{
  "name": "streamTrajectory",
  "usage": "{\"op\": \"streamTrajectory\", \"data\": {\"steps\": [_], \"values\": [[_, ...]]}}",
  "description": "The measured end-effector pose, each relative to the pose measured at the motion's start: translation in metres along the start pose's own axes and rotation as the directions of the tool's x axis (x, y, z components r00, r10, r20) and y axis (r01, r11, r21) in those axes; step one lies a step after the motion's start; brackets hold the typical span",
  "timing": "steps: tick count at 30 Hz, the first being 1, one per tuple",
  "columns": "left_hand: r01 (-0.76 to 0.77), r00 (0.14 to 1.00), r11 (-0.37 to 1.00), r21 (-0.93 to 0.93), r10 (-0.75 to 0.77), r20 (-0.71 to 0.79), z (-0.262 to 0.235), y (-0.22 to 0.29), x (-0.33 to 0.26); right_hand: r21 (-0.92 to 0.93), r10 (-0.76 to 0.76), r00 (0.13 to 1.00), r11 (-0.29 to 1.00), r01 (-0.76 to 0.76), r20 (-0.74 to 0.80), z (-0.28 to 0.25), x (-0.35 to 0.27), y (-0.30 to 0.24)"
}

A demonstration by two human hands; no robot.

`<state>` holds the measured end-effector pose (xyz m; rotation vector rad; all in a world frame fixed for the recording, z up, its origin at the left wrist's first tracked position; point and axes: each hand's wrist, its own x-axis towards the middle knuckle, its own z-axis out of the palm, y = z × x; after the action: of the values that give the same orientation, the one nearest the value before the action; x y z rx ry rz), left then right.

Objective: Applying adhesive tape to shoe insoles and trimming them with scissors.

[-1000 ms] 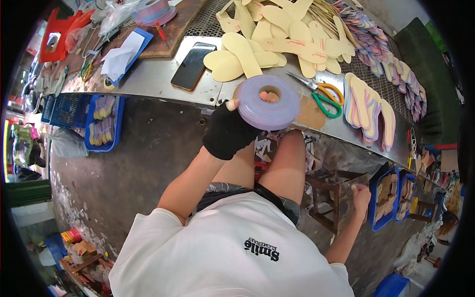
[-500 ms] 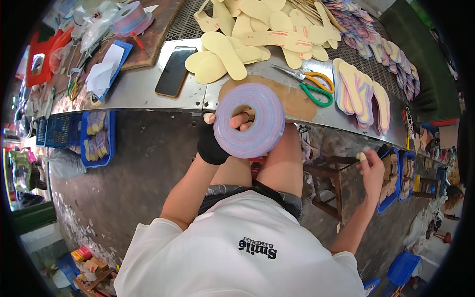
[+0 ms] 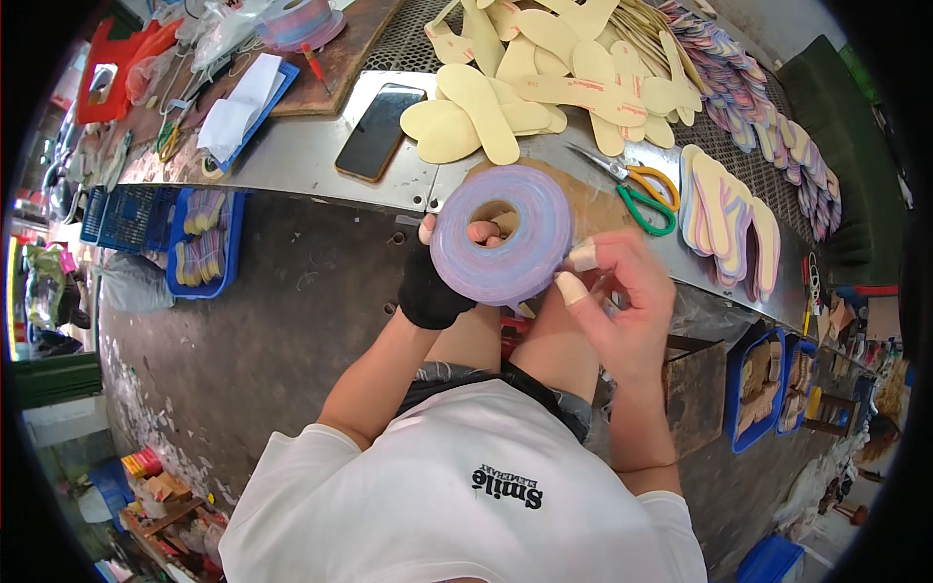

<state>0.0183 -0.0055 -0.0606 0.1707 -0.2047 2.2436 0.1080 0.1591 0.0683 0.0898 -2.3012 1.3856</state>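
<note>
A cluttered workshop with a stained concrete floor [image 3: 282, 330] frames a long metal surface [image 3: 301, 160] that runs across the top of the view. Blue crates [image 3: 199, 248] of cut pieces hang below its near edge toward the left end, and a folded white cloth [image 3: 238, 107] lies on a blue tray above them. A black phone [image 3: 379, 131] lies face up close to the near edge, just left of a heap of tan insole cutouts [image 3: 515, 92] spread over the middle. In front of the near edge, held in the air above the person's lap, is a large roll of purple tape [image 3: 501, 238]. The left hand [image 3: 437, 282], in a black fingerless glove, grips the roll from behind, with fingers poking through its core. The right hand [image 3: 622, 296], its thumb and forefinger wrapped in pale tape, pinches at the roll's right rim. Past it, scissors with orange and green handles [image 3: 641, 189] rest on the surface near the edge, beside a stack of pink-and-yellow insoles [image 3: 724, 219] toward the right end.
</note>
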Motion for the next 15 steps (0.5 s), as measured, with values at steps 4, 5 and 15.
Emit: {"op": "streamTrajectory", "data": {"steps": [4,5,15], "values": [[0.008,0.995,0.999,-0.037,-0.004,0.1,0.004,0.006,-0.001,0.334,0.254,0.967,0.911,-0.242,0.007,0.013,-0.004,0.004],[0.014,0.996,0.999,-0.036,-0.011,0.092,0.002,0.008,-0.002,0.436,0.351,0.936,0.843,-0.317,0.002,0.015,-0.004,0.003],[-0.038,0.991,0.996,-0.085,0.048,0.126,-0.004,0.003,-0.002,0.445,0.214,0.976,0.877,-0.181,-0.025,0.029,-0.006,0.014]]}}
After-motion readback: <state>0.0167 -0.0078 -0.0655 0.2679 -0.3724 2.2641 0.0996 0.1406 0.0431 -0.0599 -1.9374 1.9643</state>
